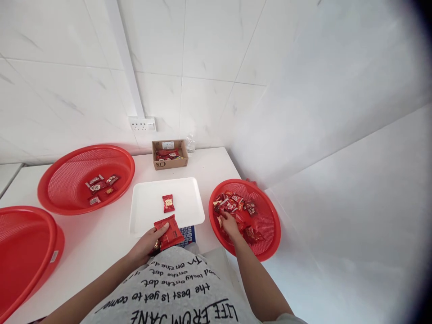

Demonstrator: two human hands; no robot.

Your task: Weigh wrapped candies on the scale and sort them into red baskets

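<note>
Pinching a red packet [173, 235] at lower centre of the frame, my left hand [148, 244] lays its thumb over the left side. The packet looks light, soft and slick, probably best held flat near an edge. My right hand [230, 225] is among small wrapped pieces [235, 198] in the basket [272, 231] right of centre; whether it grips one, I can't tell.

Desk [216, 164], back edge along the wall [158, 90]: carton [172, 164] near that edge, bottle [190, 145] just right of it. Before the carton, nearer you: tray [189, 198], one packet [168, 203] on it; keypad [189, 236] at the tray's front edge. Your right, at the desk's right edge: right basket [267, 220], packet pile [232, 202] inside. Your left: rear basket [67, 184] near the back edge, five packets [97, 185] inside; front basket [23, 256] nearer you.
</note>
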